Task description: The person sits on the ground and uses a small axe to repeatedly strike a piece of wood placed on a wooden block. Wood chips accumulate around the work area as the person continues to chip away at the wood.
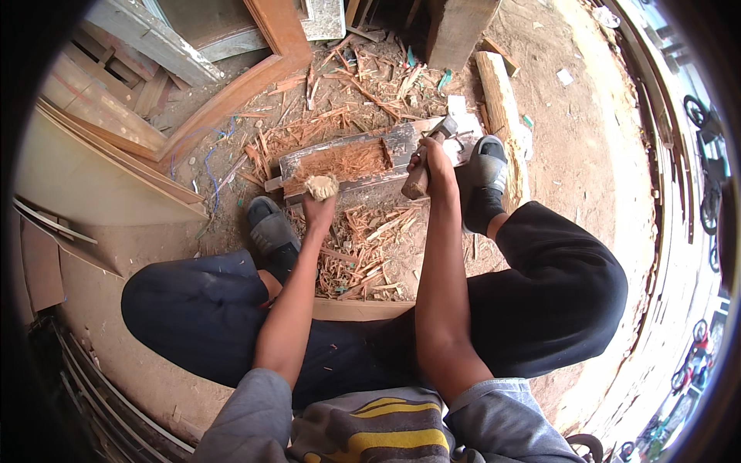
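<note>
My left hand (318, 212) is closed around a chisel, whose pale, frayed wooden handle end (321, 187) faces up; its blade is hidden below the hand. The hand is over the near edge of a weathered wooden beam (400, 143) with a long, rough recess (340, 160) cut into its face. To the right, my right hand (438, 163) grips a hammer by its thick wooden handle (417, 181). The grey metal hammer head (447, 126) is above the beam's right end. Wood chips lie inside the recess.
Splintered wood chips (363, 262) cover the ground around the beam. My sandalled feet flank it, the left sandal (272, 225) and the right sandal (489, 166). A rough timber (502, 116) lies beyond the right foot. Wooden frames (224, 100) and boards (108, 166) lean at the left.
</note>
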The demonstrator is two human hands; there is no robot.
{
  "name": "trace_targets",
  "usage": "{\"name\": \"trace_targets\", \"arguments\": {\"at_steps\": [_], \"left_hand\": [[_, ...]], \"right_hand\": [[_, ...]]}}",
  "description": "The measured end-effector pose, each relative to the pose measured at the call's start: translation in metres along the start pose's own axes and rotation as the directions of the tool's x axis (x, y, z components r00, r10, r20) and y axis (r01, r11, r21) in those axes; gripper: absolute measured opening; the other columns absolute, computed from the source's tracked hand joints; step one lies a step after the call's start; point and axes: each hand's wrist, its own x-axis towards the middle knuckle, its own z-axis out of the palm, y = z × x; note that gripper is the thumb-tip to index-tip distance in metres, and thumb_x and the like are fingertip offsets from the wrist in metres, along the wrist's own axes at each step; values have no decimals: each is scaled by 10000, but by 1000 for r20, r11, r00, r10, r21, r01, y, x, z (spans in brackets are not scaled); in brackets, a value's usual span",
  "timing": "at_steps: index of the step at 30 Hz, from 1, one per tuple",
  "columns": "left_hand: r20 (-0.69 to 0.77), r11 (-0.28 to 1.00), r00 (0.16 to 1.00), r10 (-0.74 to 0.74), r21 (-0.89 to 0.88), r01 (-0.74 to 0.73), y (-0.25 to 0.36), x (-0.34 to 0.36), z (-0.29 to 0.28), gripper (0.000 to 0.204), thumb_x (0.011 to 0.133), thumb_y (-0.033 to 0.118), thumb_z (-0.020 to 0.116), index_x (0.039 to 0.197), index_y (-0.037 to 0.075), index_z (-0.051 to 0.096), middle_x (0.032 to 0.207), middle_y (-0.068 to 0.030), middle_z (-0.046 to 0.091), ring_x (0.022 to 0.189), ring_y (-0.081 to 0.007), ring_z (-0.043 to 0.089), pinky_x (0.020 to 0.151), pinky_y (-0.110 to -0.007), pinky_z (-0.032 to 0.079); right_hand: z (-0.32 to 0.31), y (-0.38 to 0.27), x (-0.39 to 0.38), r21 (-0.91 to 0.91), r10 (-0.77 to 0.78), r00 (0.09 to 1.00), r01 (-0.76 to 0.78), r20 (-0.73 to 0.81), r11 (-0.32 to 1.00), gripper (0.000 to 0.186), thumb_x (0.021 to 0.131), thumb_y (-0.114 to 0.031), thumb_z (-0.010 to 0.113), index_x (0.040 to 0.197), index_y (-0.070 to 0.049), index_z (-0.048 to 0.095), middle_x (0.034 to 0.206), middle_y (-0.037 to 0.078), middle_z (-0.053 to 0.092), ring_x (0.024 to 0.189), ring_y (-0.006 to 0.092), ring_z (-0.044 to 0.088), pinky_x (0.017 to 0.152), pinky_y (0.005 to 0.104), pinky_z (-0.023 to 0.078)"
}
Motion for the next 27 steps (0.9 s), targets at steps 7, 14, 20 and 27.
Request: {"name": "trace_targets", "arguments": {"at_steps": [7,14,20,27], "left_hand": [[69,921,971,-228,-307,238,118,74,46,262,746,255,741,744,53,575,564,12,491,469,-85,461,457,-238,380],[174,932,960,-222,-251,261,126,140,99,327,698,308,772,655,38,593,536,-42,561,491,-109,521,520,-262,398],[164,876,949,-270,-367,313,94,153,119,327,770,227,728,897,12,517,588,-22,522,472,-102,484,438,-254,405],[197,844,978,-66,-512,161,82,171,125,128,812,82,655,818,31,538,596,9,474,464,-73,402,422,-243,327]], "right_hand": [[-34,20,1,-449,-241,945,120,-223,885,372,820,-346,563,780,23,530,570,89,523,427,200,522,412,329,424],[-43,28,7,-251,259,960,-227,105,941,316,763,-283,673,921,-59,516,684,52,538,544,174,541,512,312,485],[-49,60,13,-25,418,852,-433,315,901,254,836,-238,591,983,-82,456,758,68,555,590,159,546,546,270,476],[-53,62,17,77,431,800,-503,417,861,197,861,-245,574,922,-88,473,712,41,551,586,145,532,548,278,461]]}}
